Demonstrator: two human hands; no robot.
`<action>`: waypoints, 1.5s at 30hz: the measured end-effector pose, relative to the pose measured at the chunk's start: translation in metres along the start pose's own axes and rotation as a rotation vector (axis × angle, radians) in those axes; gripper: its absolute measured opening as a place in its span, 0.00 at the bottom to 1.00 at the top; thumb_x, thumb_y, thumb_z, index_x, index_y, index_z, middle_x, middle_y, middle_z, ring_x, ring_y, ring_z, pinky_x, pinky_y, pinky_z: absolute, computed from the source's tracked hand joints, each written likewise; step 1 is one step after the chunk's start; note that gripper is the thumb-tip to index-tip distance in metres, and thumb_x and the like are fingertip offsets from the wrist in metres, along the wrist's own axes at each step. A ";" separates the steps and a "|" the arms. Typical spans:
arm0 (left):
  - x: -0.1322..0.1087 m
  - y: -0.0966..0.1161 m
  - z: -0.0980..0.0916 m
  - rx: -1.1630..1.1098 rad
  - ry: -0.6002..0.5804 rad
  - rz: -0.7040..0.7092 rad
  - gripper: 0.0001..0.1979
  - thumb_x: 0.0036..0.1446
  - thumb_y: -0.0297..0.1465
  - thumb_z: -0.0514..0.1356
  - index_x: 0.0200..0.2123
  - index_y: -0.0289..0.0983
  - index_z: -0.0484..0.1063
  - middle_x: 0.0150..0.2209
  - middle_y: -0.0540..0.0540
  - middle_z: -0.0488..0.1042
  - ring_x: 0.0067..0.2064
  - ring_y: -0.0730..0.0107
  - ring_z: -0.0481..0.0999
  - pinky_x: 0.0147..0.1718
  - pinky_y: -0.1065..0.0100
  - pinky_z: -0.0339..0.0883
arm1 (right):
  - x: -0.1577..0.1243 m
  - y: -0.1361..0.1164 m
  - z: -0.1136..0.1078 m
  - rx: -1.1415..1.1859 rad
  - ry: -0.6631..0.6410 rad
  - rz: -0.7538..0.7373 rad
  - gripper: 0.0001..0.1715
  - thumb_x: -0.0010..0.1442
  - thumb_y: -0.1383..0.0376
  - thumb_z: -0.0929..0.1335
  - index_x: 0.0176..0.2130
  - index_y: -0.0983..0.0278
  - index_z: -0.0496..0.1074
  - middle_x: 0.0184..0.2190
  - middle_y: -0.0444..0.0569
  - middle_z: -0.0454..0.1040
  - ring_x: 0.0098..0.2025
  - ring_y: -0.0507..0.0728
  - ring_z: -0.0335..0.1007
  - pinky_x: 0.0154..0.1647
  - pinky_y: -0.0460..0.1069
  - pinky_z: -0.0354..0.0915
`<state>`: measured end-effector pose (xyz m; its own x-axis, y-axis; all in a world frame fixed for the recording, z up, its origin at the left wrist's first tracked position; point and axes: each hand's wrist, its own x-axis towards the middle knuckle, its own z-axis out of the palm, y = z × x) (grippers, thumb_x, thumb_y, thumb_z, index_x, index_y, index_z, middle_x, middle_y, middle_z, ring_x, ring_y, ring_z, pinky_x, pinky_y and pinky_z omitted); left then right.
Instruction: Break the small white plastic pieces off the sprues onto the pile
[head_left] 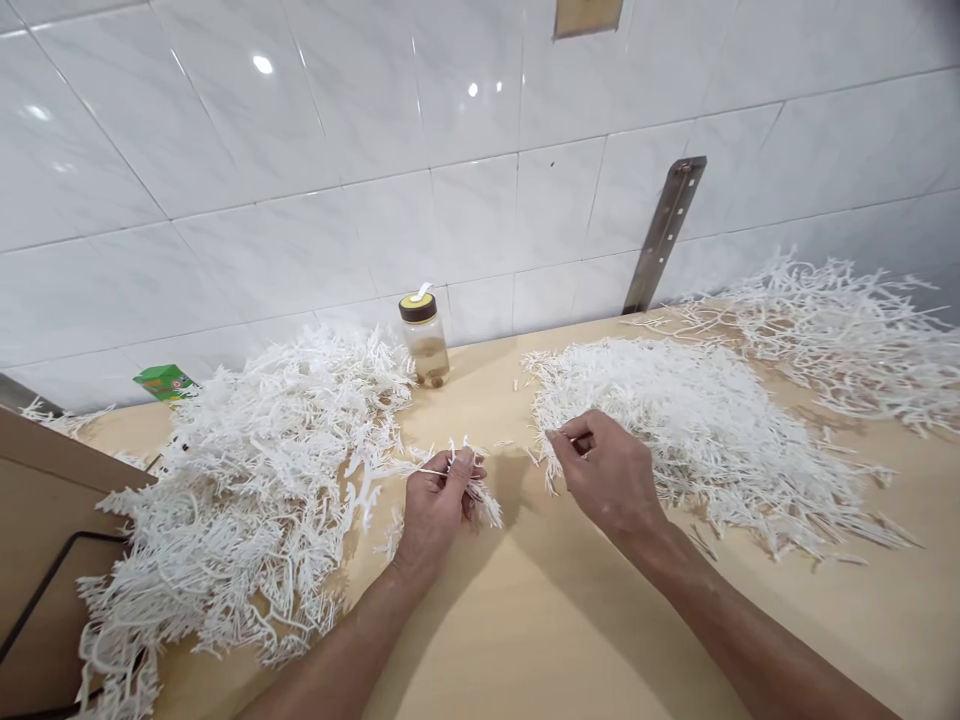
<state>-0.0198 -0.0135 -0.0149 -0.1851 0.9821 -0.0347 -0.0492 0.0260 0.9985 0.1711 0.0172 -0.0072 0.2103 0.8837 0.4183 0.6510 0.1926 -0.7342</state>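
In your left hand (431, 510), fingers (460, 474) grip thin white branching strands (487, 505), likely so they stay bunched; your right hand (613, 470) looks pinched at the spread white strand pile (682, 390), its grasp unclear.

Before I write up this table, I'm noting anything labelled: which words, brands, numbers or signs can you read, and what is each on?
None of the text is readable.
Green box: printed, but too small and blurred to read.
Clear bottle: no writing that I can make out.
Metal strip: holes, no visible lettering.
White strands in the left hand: no visible markings.
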 end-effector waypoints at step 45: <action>-0.006 0.014 0.003 0.119 -0.219 0.011 0.19 0.49 0.47 0.67 0.31 0.35 0.76 0.15 0.53 0.68 0.14 0.77 0.63 0.14 0.74 0.57 | -0.017 -0.026 0.004 0.317 -0.482 0.122 0.13 0.56 0.56 0.67 0.27 0.62 0.70 0.23 0.44 0.72 0.26 0.53 0.64 0.26 0.48 0.60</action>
<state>-0.0161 -0.0188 -0.0009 0.0325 0.9991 -0.0265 0.0704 0.0242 0.9972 0.1477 -0.0017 0.0030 -0.1335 0.9874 0.0847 0.3778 0.1297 -0.9168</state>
